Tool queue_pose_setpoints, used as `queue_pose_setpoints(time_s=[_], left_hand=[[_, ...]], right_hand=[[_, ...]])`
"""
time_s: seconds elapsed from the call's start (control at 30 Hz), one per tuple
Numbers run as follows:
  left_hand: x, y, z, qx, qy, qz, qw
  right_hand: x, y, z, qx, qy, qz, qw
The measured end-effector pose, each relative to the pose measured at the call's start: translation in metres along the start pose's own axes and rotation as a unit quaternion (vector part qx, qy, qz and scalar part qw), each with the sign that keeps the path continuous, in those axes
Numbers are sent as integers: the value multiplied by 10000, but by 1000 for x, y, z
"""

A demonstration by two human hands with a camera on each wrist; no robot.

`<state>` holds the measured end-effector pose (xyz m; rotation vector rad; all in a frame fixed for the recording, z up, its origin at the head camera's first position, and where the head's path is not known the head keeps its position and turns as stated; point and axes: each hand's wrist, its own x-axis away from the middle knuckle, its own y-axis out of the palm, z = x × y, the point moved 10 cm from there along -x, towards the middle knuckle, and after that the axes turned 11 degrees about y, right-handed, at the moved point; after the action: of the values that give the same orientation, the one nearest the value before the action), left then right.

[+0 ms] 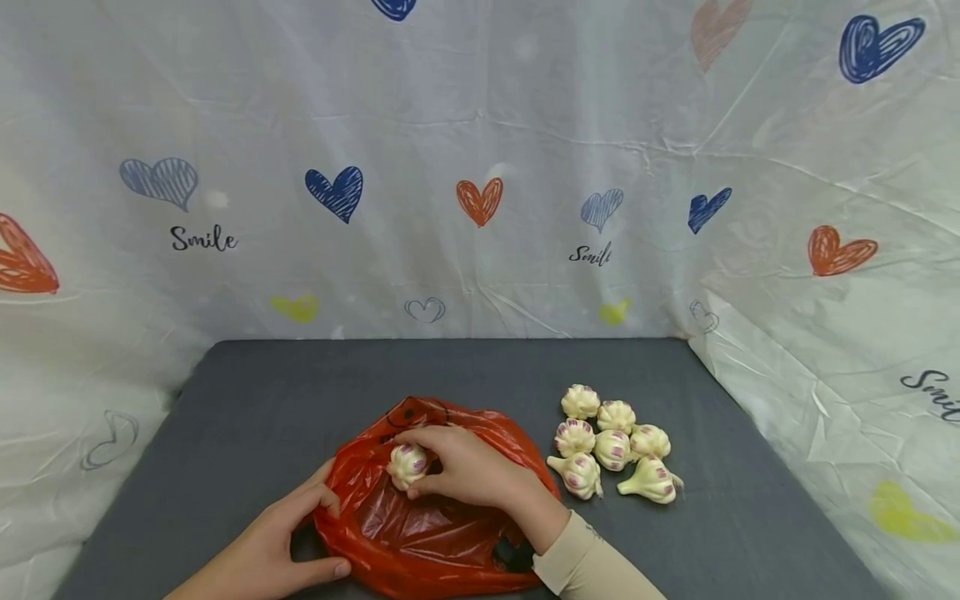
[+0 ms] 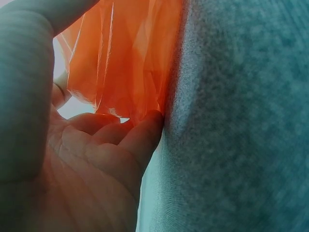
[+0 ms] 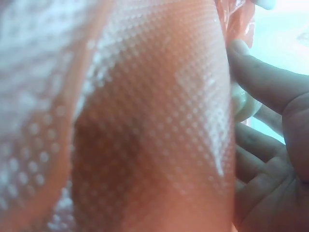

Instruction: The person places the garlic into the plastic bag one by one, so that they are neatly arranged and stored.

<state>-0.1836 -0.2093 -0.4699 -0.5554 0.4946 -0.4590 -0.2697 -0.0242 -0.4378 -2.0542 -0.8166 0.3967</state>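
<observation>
A red plastic bag (image 1: 420, 521) lies spread with its mouth facing up, at the near middle of the table. Inside its mouth, my right hand (image 1: 468, 467) grips a garlic bulb (image 1: 407, 465), white with purple patches, between thumb and fingers. In the right wrist view, bag film (image 3: 154, 106) fills most of the picture, and a sliver of the bulb (image 3: 245, 104) shows behind the thumb. My left hand (image 1: 281, 533) holds the bag's left side, fingers bent at the rim and thumb lower down. The left wrist view has those fingertips against the orange-red film (image 2: 128, 63).
Several garlic bulbs (image 1: 612, 450) sit in a cluster on the grey table (image 1: 750, 533), just right of the bag. A pale curtain (image 1: 405, 108) printed with hearts hangs behind the table and along both sides. A black object (image 1: 513, 554) shows by the right wrist.
</observation>
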Motion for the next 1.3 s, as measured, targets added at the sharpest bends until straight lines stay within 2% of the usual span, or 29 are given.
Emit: queue_pose_setpoints(time_s=[0.5, 0.83, 1.03, 1.2, 1.3], left_hand=[[2, 1, -5, 4, -21, -23, 10000], [4, 3, -9, 197, -126, -87, 9997], [3, 2, -9, 238, -63, -39, 9997], [1, 1, -7, 147, 19, -20, 9999], [0, 2, -5, 104, 36, -56, 9999]], right_hand=[[1, -1, -4, 7, -67, 29, 10000], [3, -6, -10, -75, -231, 64, 9997], [6, -13, -14, -61, -205, 102, 9997], [12, -25, -19, -339, -235, 113, 9991], [17, -37, -19, -547, -191, 265, 9980]])
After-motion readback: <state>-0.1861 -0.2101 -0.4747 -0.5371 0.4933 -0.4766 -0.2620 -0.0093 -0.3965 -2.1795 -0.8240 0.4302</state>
